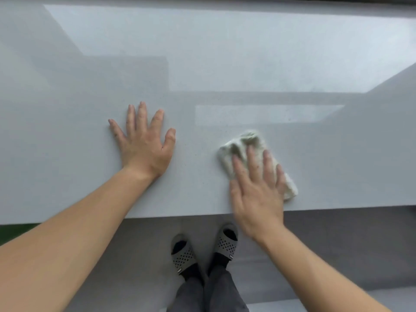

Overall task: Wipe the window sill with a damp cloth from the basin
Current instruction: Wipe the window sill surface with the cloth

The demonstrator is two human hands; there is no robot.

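A wide, glossy pale grey window sill (225,70) fills the upper two thirds of the head view. A crumpled off-white cloth (242,145) lies on it near the front edge, right of centre. My right hand (256,190) presses flat on the cloth's near part, fingers spread and slightly blurred. My left hand (144,140) rests flat on the bare sill to the left, fingers apart, holding nothing. No basin is in view.
The sill's front edge (157,216) runs across the frame below my hands. Beneath it is a grey floor (337,244) where my feet in grey slippers (182,255) stand. A green strip (15,230) shows at the lower left.
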